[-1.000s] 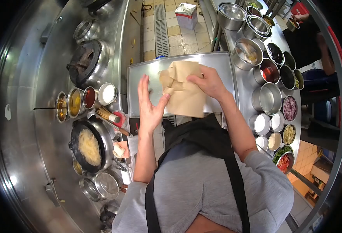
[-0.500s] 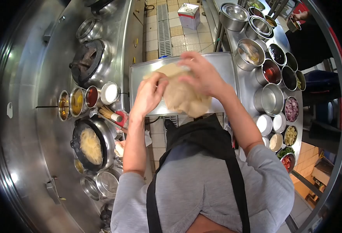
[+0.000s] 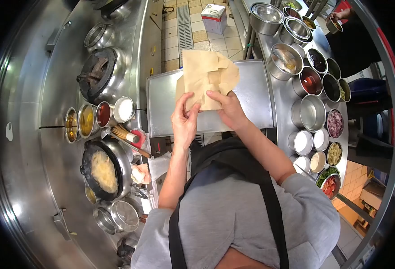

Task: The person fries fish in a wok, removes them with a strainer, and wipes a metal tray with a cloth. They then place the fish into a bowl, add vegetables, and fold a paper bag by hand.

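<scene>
A stack of thin, flat tan sheets (image 3: 202, 74), which look like tofu skin, is spread above a rectangular steel tray (image 3: 256, 103). The upper layers have uneven, folded edges toward the right. At the lower left edge, my left hand (image 3: 184, 122) pinches the sheets between thumb and fingers. My right hand (image 3: 231, 110) grips the lower right part, its thumb lying on top and the other fingers tucked underneath, out of sight. Both hands are close together at the near side of the stack.
On the left, a wok (image 3: 102, 172) with pale yellow shreds stands near an unused burner (image 3: 98, 74) and sauce pots (image 3: 103, 113). Steel pots and bowls line the right counter, including chopped red onion (image 3: 335, 123). Another person's hand (image 3: 336, 17) holds a small bowl at upper right.
The blurred, bunched sheets have been brought up flat and higher over the tray. My right hand has come down to their near edge, beside my left hand, which has shifted slightly right.
</scene>
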The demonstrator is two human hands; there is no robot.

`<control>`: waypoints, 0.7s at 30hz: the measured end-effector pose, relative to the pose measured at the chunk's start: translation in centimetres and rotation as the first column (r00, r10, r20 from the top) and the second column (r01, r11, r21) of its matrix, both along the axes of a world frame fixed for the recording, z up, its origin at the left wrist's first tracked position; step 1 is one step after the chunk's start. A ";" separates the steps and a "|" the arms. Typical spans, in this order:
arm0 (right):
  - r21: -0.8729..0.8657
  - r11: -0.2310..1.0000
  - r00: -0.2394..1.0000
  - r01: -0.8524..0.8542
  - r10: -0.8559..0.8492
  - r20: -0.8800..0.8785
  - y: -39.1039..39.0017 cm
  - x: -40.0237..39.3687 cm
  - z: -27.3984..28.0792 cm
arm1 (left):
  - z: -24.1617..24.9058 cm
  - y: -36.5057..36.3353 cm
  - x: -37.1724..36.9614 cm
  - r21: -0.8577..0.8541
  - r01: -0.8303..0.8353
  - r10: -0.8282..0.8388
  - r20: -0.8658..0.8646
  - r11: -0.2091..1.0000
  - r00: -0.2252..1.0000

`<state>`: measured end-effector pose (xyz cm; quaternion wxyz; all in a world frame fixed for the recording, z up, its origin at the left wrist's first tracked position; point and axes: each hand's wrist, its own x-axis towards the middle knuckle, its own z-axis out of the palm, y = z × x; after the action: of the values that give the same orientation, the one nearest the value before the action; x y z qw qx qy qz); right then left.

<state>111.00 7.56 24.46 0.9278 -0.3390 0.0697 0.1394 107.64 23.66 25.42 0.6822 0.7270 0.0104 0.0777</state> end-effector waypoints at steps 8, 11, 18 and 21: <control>-0.150 0.988 0.996 0.035 -0.023 0.081 0.3 -1.0 -2.1 | -0.3 -0.5 -0.5 0.676 -0.122 -0.025 0.203 0.727 0.979; -0.298 0.954 0.991 0.020 0.021 0.133 0.5 -1.0 -3.0 | -0.2 -0.8 -0.4 0.712 -0.141 -0.042 0.233 0.687 0.972; -0.390 0.920 0.990 0.029 0.027 0.137 0.3 -1.4 -1.0 | -0.4 -1.4 0.0 0.530 0.022 -0.058 0.051 0.848 0.997; -0.571 0.820 0.976 0.030 0.100 0.194 -0.2 -1.4 -1.2 | -1.6 -0.9 0.3 0.523 0.089 -0.057 -0.076 0.848 0.995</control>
<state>109.64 7.37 23.23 0.7830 -0.6152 0.0014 0.0918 107.89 22.77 23.86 0.4595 0.8874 -0.0191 0.0305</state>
